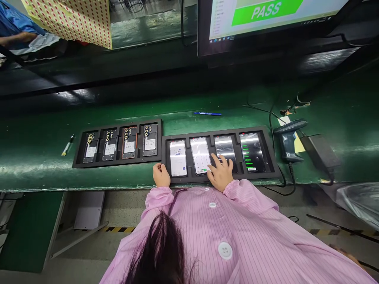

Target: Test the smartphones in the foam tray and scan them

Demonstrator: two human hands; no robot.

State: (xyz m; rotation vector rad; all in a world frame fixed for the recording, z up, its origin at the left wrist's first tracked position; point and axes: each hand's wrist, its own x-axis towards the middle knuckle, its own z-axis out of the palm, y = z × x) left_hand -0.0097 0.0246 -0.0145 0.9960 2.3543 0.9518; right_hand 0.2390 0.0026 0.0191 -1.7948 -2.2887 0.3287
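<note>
My right hand [221, 173] reaches over a black foam tray [201, 178], fingers spread and holding nothing. Its thumb side is at the lower edge of a phone [200, 154] with a white keypad screen. The fingers lie over a neighbouring phone [224, 145] with a dark menu, partly covering it. To the left in the tray is a phone [178, 157] with a white screen. At the right end lies a phone [252, 152] showing green lines on black. My left hand [161, 175] rests curled and closed beside the tray's lower left corner, with nothing visible in it.
A second black tray [118, 161] holds several phones with exposed backs. A blue pen [207, 114] and a marker [68, 145] lie on the green bench [35, 157]. A barcode scanner [288, 140], cables and a black box [320, 152] are at right. The monitor [204, 49] reads PASS.
</note>
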